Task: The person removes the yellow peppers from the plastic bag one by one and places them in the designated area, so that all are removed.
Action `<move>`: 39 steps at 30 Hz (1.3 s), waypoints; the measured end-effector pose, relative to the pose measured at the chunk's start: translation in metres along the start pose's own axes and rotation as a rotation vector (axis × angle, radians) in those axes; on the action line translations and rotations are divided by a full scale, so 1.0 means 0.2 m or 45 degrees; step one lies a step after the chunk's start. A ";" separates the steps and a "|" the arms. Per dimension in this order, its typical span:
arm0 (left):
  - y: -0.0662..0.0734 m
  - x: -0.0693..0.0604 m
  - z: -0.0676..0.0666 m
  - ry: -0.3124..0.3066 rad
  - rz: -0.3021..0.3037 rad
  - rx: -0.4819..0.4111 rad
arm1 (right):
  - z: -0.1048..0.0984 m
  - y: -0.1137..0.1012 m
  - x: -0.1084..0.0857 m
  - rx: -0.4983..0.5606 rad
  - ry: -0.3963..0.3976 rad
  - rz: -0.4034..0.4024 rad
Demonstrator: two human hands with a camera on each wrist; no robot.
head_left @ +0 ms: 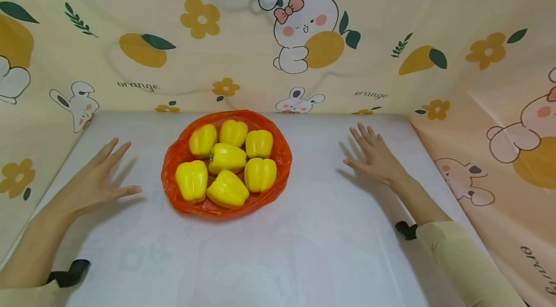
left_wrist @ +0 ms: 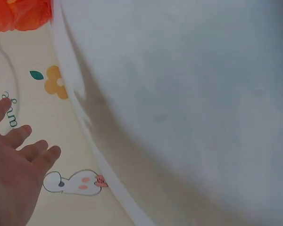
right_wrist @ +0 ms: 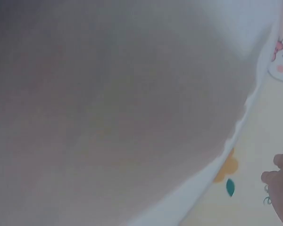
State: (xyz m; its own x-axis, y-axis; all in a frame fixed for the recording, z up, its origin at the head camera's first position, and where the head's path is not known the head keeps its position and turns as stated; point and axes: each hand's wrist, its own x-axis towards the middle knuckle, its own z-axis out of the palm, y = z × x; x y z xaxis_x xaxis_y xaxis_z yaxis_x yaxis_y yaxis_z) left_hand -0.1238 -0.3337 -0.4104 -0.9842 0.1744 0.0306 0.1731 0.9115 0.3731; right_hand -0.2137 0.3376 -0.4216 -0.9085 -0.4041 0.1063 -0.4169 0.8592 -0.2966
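Several yellow bell peppers [head_left: 228, 158] lie together in a round container lined with red plastic [head_left: 226, 211], left of centre in the head view. My left hand [head_left: 97, 179] is left of it, fingers spread and holding nothing. To the right, apart from the container, my right hand [head_left: 377, 156] is also spread and holds nothing. In the left wrist view the left hand [left_wrist: 16, 174] shows at the left edge, with red plastic [left_wrist: 26, 14] at the top left corner. Only part of the right hand [right_wrist: 280, 186] shows in the right wrist view.
A white-covered table [head_left: 321, 230] lies under both hands. Cloth printed with rabbits, oranges and flowers [head_left: 243, 56] stands behind it and along both sides. A black strap piece [head_left: 69, 273] is at the left wrist, another [head_left: 406, 230] at the right.
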 end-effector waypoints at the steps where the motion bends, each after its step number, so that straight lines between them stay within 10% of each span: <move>1: 0.01 0.01 0.00 -0.004 0.008 -0.021 | 0.00 -0.01 0.00 0.009 0.007 -0.008; 33: 0.18 0.14 0.00 -0.198 0.025 -0.445 | 0.04 -0.44 0.09 0.426 0.133 -0.299; 39: 0.20 0.15 0.00 -0.210 0.135 -0.582 | 0.06 -0.51 0.12 0.504 0.123 -0.354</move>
State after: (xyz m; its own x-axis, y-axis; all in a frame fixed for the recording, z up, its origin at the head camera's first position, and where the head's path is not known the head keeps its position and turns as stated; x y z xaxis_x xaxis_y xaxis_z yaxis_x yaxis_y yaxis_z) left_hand -0.1455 -0.2923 -0.3954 -0.9366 0.3477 -0.0428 0.2019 0.6355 0.7452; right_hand -0.1916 0.2362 -0.3998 -0.7708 -0.5541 0.3144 -0.6180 0.5304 -0.5803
